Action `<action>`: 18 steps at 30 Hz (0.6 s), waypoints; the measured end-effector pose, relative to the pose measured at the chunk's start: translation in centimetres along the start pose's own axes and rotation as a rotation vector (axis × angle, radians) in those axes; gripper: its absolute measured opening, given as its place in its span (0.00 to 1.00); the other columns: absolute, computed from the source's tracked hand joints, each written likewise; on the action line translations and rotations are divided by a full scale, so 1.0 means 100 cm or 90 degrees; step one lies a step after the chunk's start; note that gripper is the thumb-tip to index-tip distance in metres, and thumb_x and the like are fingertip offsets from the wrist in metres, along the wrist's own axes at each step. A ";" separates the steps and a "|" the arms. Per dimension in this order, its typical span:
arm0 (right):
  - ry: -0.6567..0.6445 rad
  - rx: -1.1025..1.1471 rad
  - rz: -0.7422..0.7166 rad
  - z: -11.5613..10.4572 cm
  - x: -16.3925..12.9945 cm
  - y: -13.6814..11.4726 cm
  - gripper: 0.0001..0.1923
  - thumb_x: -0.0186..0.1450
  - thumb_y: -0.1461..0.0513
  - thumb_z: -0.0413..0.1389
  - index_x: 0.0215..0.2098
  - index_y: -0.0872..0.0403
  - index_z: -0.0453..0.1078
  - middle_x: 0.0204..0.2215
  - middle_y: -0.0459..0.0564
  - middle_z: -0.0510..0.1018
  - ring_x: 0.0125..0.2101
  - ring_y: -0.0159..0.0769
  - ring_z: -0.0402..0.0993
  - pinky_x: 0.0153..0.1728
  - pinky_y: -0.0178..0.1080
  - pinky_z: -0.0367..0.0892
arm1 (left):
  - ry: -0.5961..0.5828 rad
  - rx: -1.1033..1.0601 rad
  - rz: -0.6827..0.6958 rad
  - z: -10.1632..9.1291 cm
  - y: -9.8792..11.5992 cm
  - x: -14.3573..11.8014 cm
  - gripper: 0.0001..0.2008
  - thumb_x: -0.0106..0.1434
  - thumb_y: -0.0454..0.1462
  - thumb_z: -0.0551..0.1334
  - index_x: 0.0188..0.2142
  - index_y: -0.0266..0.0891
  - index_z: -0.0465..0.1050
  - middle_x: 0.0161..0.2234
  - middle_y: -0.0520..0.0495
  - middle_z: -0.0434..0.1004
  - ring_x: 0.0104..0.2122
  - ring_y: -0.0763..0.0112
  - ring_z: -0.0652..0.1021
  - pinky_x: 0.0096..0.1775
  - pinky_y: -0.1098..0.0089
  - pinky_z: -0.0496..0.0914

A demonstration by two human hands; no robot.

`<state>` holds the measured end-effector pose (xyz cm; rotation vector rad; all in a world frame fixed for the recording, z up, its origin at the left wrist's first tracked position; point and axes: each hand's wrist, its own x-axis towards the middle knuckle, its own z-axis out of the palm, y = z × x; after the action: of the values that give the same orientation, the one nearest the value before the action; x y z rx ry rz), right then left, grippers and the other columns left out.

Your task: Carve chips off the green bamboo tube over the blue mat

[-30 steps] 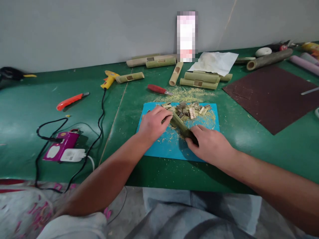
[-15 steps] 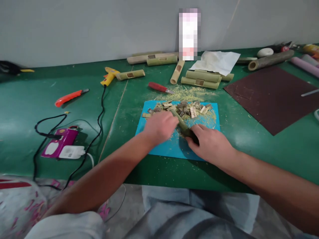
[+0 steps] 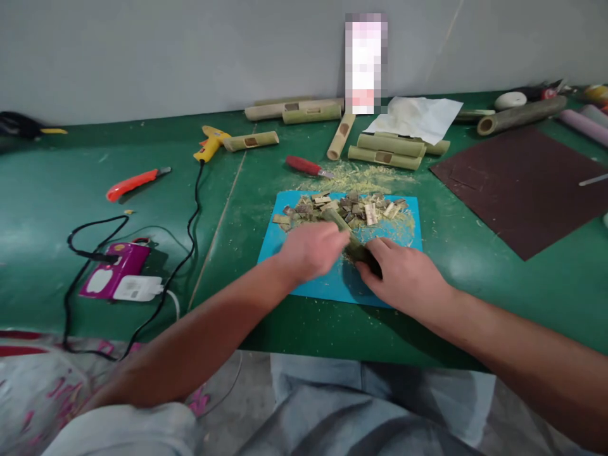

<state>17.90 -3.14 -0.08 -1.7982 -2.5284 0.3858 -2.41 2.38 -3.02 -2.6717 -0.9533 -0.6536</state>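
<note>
A green bamboo tube [image 3: 336, 219] lies slanted over a blue sheet [image 3: 327, 288], its near end dark. My right hand [image 3: 406, 272] is wrapped round that near end and presses it down. My left hand [image 3: 316, 250] is closed in a fist against the tube's middle; whatever it grips is hidden by the fingers. Cut bamboo chips [image 3: 370, 214] and fine shavings cover the far part of the sheet. Just behind it lies a red-handled blade tool [image 3: 304, 166] beside pale yellow dust [image 3: 370, 177].
Notched bamboo tubes [image 3: 384, 158] lie at the back, near a white paper [image 3: 413, 119] and a bright phone-like panel [image 3: 365, 63]. To the left are a yellow glue gun [image 3: 211, 144], an orange utility knife [image 3: 135, 183] and a purple power strip [image 3: 116, 271] with cables. A dark brown sheet [image 3: 517, 190] lies right.
My left hand has slid along the bamboo tube toward me and slightly right, baring more of its far end. My right hand keeps its hold.
</note>
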 end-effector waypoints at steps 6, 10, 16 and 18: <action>0.019 0.003 0.009 0.002 -0.004 0.000 0.14 0.69 0.53 0.48 0.39 0.53 0.69 0.36 0.49 0.78 0.28 0.35 0.71 0.24 0.40 0.46 | 0.040 -0.067 -0.141 -0.002 -0.023 0.000 0.13 0.71 0.38 0.55 0.34 0.39 0.78 0.29 0.47 0.74 0.30 0.70 0.75 0.30 0.71 0.65; 0.075 0.049 0.005 -0.005 0.000 0.006 0.19 0.68 0.48 0.50 0.40 0.53 0.71 0.38 0.50 0.78 0.31 0.38 0.73 0.27 0.39 0.54 | 0.127 -0.154 -0.252 -0.015 -0.039 0.003 0.08 0.67 0.37 0.60 0.35 0.38 0.77 0.34 0.46 0.77 0.33 0.71 0.76 0.36 0.71 0.70; 0.316 0.100 0.124 -0.034 0.034 0.073 0.21 0.65 0.52 0.55 0.50 0.57 0.71 0.50 0.60 0.73 0.48 0.45 0.69 0.47 0.42 0.61 | 0.142 -0.208 -0.456 -0.017 -0.058 -0.004 0.08 0.63 0.36 0.62 0.40 0.37 0.79 0.29 0.50 0.78 0.26 0.76 0.73 0.33 0.73 0.70; 0.333 0.056 0.198 -0.038 0.046 0.102 0.20 0.64 0.56 0.56 0.50 0.59 0.71 0.51 0.62 0.74 0.53 0.47 0.65 0.52 0.44 0.57 | 0.115 -0.215 -0.480 -0.012 -0.067 -0.007 0.09 0.61 0.35 0.62 0.40 0.37 0.79 0.29 0.50 0.79 0.25 0.76 0.74 0.32 0.73 0.70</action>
<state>26.44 5.00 0.92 -1.9446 -1.8670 0.0152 -7.59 6.63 -1.90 -2.3859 -1.9565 -1.2702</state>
